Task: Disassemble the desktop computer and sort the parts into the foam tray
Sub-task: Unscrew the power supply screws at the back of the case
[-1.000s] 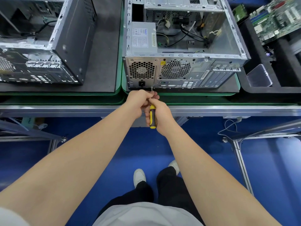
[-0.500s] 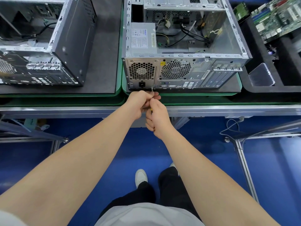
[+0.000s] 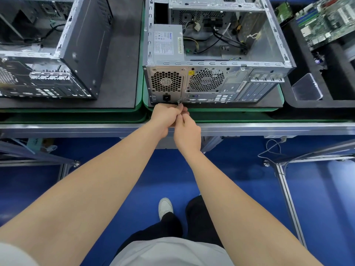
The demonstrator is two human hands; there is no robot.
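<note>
Way off to the left of the hands there's a second, darker tower case (image 3: 57, 54) on its own black mat, well apart from the action. Both hands meet at the bottom of the open desktop computer (image 3: 221, 73), right against its rear panel.

The left hand (image 3: 165, 116) is balled up, fingertips pinching the screwdriver (image 3: 179, 102) near its tip. Only that short bit of bare metal shaft shows, and it meets the panel just right of the power socket (image 3: 166, 97). The right hand (image 3: 187, 133) sits just behind, touching the left, with fingers curled tight around the handle end, which is hidden under them.

Up past the knuckles the power supply (image 3: 167, 43) sits in the case's near-left corner, with loose cables (image 3: 221, 41) trailing beside it. Right of the hands come the fan grille (image 3: 206, 79) and the port cutouts. Further right is the black foam tray (image 3: 326, 103), holding a clear plastic box (image 3: 307, 89) and, further back, a motherboard (image 3: 326, 22).

Room-wise, the case's rear sits close to its mat's front edge. The green pad lip (image 3: 230, 116) and the aluminium table rail (image 3: 269, 128) run right under the wrists. Below the forearms it's open blue floor, and a white cable loop (image 3: 272, 148) hangs under the rail off to the right.
</note>
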